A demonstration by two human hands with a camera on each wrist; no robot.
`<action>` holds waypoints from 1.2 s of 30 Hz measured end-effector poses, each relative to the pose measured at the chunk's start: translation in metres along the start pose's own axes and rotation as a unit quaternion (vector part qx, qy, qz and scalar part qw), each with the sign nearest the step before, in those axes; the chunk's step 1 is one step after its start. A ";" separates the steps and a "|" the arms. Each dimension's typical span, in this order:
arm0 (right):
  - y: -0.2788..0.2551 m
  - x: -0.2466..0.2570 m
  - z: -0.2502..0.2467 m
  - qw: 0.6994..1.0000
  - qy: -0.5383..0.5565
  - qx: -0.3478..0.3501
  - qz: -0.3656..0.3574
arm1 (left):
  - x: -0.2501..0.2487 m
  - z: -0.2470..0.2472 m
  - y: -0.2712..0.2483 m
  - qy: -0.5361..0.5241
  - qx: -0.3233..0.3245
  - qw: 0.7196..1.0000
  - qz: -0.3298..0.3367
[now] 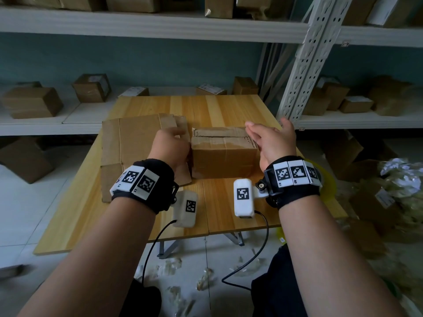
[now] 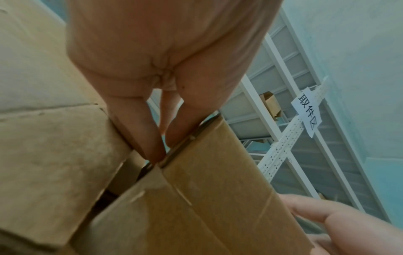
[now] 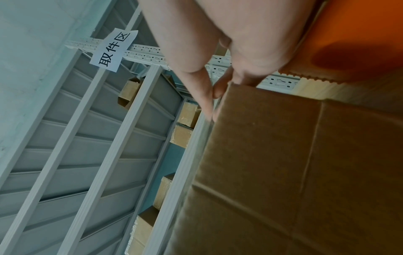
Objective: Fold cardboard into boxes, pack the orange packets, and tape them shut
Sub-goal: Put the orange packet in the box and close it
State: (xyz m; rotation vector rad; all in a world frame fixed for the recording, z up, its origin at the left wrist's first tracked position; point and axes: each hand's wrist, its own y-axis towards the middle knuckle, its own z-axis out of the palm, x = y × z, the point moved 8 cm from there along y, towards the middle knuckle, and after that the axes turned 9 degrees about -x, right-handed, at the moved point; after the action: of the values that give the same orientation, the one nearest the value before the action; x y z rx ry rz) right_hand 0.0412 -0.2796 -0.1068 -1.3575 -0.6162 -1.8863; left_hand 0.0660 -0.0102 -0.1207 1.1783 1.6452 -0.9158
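A closed cardboard box (image 1: 224, 156) stands in the middle of the wooden table (image 1: 229, 108), its top flaps meeting in a seam. My left hand (image 1: 180, 143) lies against its left end with straight fingers (image 2: 139, 134) touching the top edge of the box (image 2: 207, 198). My right hand (image 1: 263, 136) is flat against the right end, its fingers (image 3: 202, 93) straight along the side of the box (image 3: 294, 155). Neither hand curls around anything. A flat sheet of cardboard (image 1: 135, 143) lies left of the box. An orange surface (image 3: 353, 34) shows beside my right palm.
White metal shelving (image 1: 302, 65) with several small cardboard parcels surrounds the table. More boxes and crumpled plastic (image 1: 400, 175) lie on the floor at the right. Scraps of clear tape (image 1: 203, 277) litter the floor below the table's near edge.
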 end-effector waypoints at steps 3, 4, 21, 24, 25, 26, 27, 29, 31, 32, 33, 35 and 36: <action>0.001 0.000 0.000 1.000 -0.002 0.002 0.000 | -0.013 0.004 -0.015 0.041 0.055 0.995 0.071; 0.001 0.001 -0.001 1.000 0.002 0.001 -0.002 | -0.016 0.008 -0.023 0.076 0.096 0.989 0.083; -0.010 0.010 -0.004 0.999 -0.032 0.015 -0.030 | -0.005 0.028 -0.060 0.024 0.220 0.973 0.057; -0.017 0.015 -0.002 0.999 -0.009 0.022 -0.026 | -0.002 0.030 -0.058 -0.028 0.234 0.970 0.060; -0.018 0.017 -0.001 0.999 -0.002 0.024 -0.023 | -0.003 0.030 -0.058 -0.040 0.235 0.969 0.064; -0.019 0.018 -0.001 0.999 0.003 0.026 -0.021 | -0.003 0.031 -0.058 -0.047 0.236 0.968 0.068; -0.020 0.019 -0.001 0.999 0.004 0.028 -0.020 | -0.003 0.032 -0.057 -0.050 0.236 0.968 0.072; -0.019 0.022 0.000 0.999 -0.001 0.032 -0.021 | -0.004 0.033 -0.056 -0.051 0.240 0.966 0.084; -0.019 0.024 0.001 0.999 -0.013 0.037 -0.029 | -0.007 0.033 -0.056 -0.053 0.240 0.964 0.105; -0.019 0.025 0.002 0.999 -0.018 0.037 -0.034 | -0.008 0.033 -0.056 -0.057 0.241 0.962 0.115; -0.020 0.026 0.003 0.998 -0.021 0.037 -0.038 | -0.009 0.033 -0.056 -0.060 0.243 0.960 0.123; -0.020 0.026 0.003 0.998 -0.026 0.032 -0.042 | -0.010 0.033 -0.058 -0.067 0.249 0.958 0.127; -0.020 0.025 0.002 0.998 -0.029 0.029 -0.041 | -0.010 0.033 -0.060 -0.077 0.255 0.957 0.118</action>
State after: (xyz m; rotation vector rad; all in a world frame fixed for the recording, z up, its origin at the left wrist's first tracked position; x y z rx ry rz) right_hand 0.0220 -0.2724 -0.0816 -1.3718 -0.7610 -1.8842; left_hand 0.0179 -0.0598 -0.1187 1.5647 1.1404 -1.2814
